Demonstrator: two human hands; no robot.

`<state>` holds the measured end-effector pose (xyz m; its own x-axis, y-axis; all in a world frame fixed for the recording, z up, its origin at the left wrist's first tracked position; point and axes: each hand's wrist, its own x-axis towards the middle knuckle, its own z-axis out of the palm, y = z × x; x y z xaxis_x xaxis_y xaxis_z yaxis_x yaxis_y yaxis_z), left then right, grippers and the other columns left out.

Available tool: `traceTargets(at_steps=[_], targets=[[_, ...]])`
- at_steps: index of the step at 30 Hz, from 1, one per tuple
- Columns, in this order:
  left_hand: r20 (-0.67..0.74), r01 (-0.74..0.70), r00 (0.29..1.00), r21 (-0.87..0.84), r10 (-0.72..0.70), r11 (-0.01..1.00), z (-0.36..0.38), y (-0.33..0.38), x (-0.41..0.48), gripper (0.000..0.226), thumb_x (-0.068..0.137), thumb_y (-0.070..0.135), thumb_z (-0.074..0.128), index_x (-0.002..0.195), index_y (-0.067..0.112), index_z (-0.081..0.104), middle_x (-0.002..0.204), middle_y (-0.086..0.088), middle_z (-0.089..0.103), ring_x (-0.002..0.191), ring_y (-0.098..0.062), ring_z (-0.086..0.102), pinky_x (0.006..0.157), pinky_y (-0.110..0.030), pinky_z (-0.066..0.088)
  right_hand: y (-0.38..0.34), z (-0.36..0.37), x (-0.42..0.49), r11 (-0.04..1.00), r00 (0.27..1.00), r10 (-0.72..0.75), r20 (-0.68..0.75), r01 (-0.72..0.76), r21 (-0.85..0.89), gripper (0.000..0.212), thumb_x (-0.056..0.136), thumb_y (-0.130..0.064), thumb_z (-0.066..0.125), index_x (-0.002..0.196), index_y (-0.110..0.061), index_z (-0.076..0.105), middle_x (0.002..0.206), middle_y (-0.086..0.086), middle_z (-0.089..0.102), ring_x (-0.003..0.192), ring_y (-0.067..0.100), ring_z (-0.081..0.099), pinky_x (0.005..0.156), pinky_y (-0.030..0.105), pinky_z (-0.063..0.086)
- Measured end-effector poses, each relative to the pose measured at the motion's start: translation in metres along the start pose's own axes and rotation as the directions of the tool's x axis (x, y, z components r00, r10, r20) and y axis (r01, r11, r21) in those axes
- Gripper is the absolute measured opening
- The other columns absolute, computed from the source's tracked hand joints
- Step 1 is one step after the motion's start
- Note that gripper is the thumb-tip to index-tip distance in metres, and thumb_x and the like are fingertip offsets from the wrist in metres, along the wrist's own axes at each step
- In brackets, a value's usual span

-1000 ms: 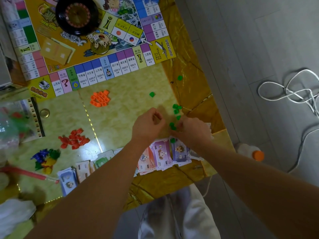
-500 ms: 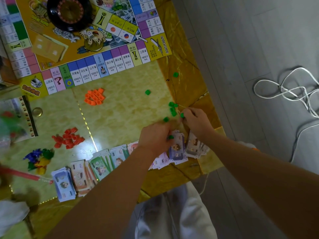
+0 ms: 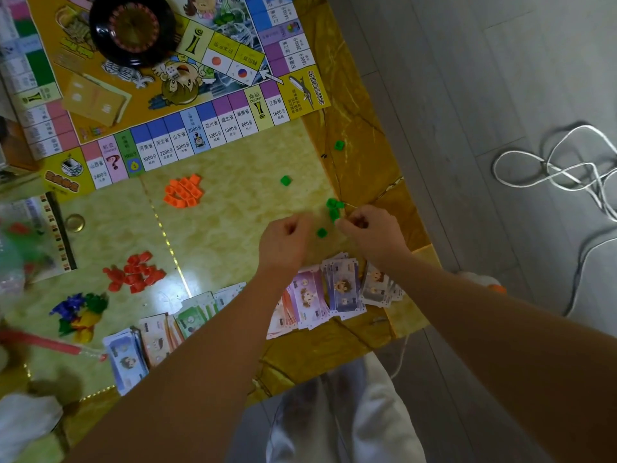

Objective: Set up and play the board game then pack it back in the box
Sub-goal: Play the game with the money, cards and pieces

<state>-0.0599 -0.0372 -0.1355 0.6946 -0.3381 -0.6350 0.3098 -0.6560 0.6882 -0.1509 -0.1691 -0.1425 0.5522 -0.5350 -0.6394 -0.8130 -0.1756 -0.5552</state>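
Far left edge of the table (image 3: 233, 228): a blurred clear bag (image 3: 20, 248) w/ coloured bits inside, contents too smeared to name. Just right of it a brass-looking round disc (image 3: 74, 222) on the tabletop. Below that, near the front-left corner, a mixed heap of blue, green & yellow tokens (image 3: 78, 312), and a red stick (image 3: 50, 344) lying across the front-left edge.

Back-left corner: the game board (image 3: 167, 105) lies flat, a black roulette-style wheel (image 3: 133, 28) on top of it, tan card deck (image 3: 95, 100) beside the wheel on the board.

Mid-table now: orange house pieces (image 3: 183, 192) bunched just in front of the board's near edge; red house pieces (image 3: 137, 272) piled closer to the front edge. Paper money (image 3: 314, 299) fanned in a row along the front edge, running toward the front-right corner, partly under both forearms.

Left hand (image 3: 283, 242) curled into a loose fist over the tabletop; can't tell if anything's inside. Right hand (image 3: 374, 235) close beside it, not touching, fingertips pinched together right at the green house pieces (image 3: 334, 208) near the right edge; looks like it's nipping one, but too blurred to be sure. One green piece sits between the two hands, two more lie apart toward the board's right corner.

Off the table, right: white cable (image 3: 567, 168) looped on the floor.
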Motion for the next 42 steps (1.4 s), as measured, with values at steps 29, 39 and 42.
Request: traceTargets(at_steps=[29, 39, 42], targets=[[0.022, -0.308, 0.929, 0.601, 0.370, 0.737, 0.009, 0.033, 0.029, 0.027, 0.100, 0.018, 0.036, 0.108, 0.021, 0.062, 0.085, 0.005, 0.062, 0.074, -0.016, 0.056, 0.060, -0.029, 0.034, -0.021, -0.017, 0.021, 0.996, 0.986, -0.080, -0.147, 0.087, 0.038, 0.031, 0.091, -0.012, 0.046, 0.064, -0.021, 0.059, 0.054, -0.007, 0.049, 0.048, 0.009, 0.039, 0.050, 0.026, 0.034], [0.293, -0.588, 0.772, 0.668, 0.565, 0.457, 0.008, 0.022, 0.044, 0.033, 0.087, 0.015, 0.061, 0.117, 0.028, 0.068, 0.101, 0.002, 0.067, 0.093, -0.024, 0.060, 0.062, -0.027, 0.032, -0.012, -0.015, 0.025, 0.919, 0.962, -0.268, -0.043, 0.242, -0.311, 0.018, 0.090, -0.024, 0.062, 0.106, -0.030, 0.060, 0.056, -0.006, 0.053, 0.051, 0.007, 0.051, 0.054, 0.030, 0.048], [0.269, -0.578, 0.777, 0.663, 0.569, 0.476, 0.009, 0.025, 0.047, 0.025, 0.089, 0.020, 0.061, 0.111, 0.029, 0.070, 0.100, 0.004, 0.066, 0.096, -0.022, 0.059, 0.064, -0.028, 0.033, -0.013, -0.015, 0.028, 0.922, 0.963, -0.265, -0.041, 0.241, -0.304, 0.013, 0.091, -0.023, 0.061, 0.102, -0.028, 0.060, 0.059, -0.007, 0.054, 0.053, 0.009, 0.051, 0.053, 0.030, 0.047]])
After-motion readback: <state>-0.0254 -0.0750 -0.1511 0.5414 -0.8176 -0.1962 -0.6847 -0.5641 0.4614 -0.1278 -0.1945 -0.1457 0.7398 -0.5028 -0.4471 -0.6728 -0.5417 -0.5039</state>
